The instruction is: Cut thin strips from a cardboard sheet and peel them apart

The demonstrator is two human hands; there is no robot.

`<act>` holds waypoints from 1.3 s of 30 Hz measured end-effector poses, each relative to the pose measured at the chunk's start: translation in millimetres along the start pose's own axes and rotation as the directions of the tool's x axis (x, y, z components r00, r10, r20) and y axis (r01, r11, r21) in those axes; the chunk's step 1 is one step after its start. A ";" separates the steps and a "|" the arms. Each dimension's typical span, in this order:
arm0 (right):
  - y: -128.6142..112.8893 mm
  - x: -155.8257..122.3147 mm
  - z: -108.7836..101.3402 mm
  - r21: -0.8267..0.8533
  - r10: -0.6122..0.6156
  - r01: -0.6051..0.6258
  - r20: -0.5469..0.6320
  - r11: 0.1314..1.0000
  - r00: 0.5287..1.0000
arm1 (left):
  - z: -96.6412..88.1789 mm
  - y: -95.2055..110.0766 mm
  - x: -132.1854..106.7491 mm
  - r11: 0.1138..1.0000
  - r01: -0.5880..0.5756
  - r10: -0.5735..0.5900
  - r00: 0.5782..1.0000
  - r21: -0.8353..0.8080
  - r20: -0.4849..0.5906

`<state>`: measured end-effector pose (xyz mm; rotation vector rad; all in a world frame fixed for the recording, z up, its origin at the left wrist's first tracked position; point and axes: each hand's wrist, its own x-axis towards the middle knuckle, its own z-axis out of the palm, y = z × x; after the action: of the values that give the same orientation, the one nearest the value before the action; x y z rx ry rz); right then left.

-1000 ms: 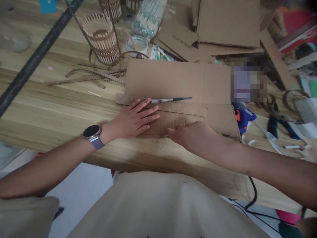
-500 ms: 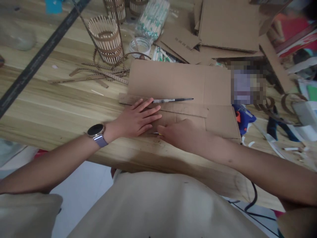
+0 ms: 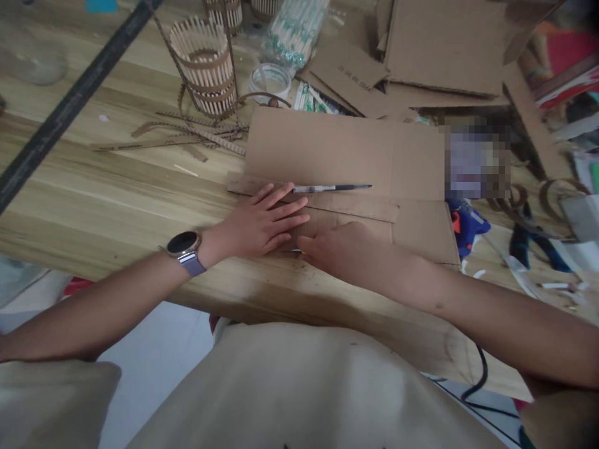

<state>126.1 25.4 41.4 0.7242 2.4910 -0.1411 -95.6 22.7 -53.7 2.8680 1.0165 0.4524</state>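
My left hand (image 3: 262,224) lies flat with fingers spread, pressing on a cardboard strip (image 3: 360,207) at the near edge of a large cardboard sheet (image 3: 337,149). A watch (image 3: 183,244) is on that wrist. My right hand (image 3: 346,252) rests knuckles-up right beside the left fingertips, fingers curled under. A small yellow tip shows at its front; what it holds is hidden. A black pen (image 3: 332,187) lies on the sheet just beyond my left fingers.
A stick basket (image 3: 206,65), a tape roll (image 3: 270,80) and loose corrugated strips (image 3: 187,134) lie behind left. Stacked cardboard (image 3: 444,43) fills the back right. A blue glue gun (image 3: 465,224) sits right of the sheet. A black bar (image 3: 60,118) crosses the wooden table (image 3: 116,199).
My right hand has slid left along the cardboard's near edge until it sits next to my left fingertips. My left hand has stayed flat in place.
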 end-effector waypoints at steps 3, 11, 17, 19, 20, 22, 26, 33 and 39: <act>0.2 0.4 0.8 -0.008 -0.019 0.019 -0.010 1.000 1.000 | -0.8 0.2 0.2 1.000 -0.001 0.001 1.000 0.003 0.003; -7.1 1.3 -12.0 0.052 0.027 -0.034 0.132 0.998 0.991 | -1.0 1.9 1.4 1.000 0.010 -0.010 1.000 0.006 0.004; -16.6 0.5 -28.6 0.039 0.067 -0.076 0.199 0.996 0.978 | -2.4 1.7 1.7 1.000 0.000 0.000 1.000 -0.012 -0.002; -17.3 -0.1 -30.2 0.038 0.066 -0.075 0.196 0.996 0.978 | -3.1 1.0 1.6 1.000 -0.009 0.009 1.000 0.005 0.007; -16.9 -0.7 -29.9 0.038 0.062 -0.071 0.194 0.997 0.979 | -3.4 0.6 1.5 1.000 -0.014 0.013 1.000 0.010 0.016; -14.7 -2.8 -27.4 0.036 0.056 -0.064 0.186 0.997 0.981 | -3.9 -0.3 1.4 1.000 -0.019 0.019 0.999 0.013 0.034; -6.9 -10.2 -17.7 0.003 0.086 -0.088 0.198 0.996 0.976 | -4.9 -0.9 1.4 1.000 -0.012 0.011 0.998 0.003 0.056; 11.1 -30.9 4.1 -0.071 0.143 -0.132 0.185 0.989 0.972 | -5.9 -1.9 0.5 0.999 -0.008 0.005 0.996 0.034 0.090; 36.7 -46.6 20.6 0.054 0.126 -0.133 0.112 0.990 0.986 | -1.5 1.8 1.3 0.999 0.016 -0.018 0.996 0.030 0.082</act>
<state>188.2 29.9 50.1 0.8781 2.3377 -0.2051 -94.0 22.0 -51.7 2.8747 1.0413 0.3171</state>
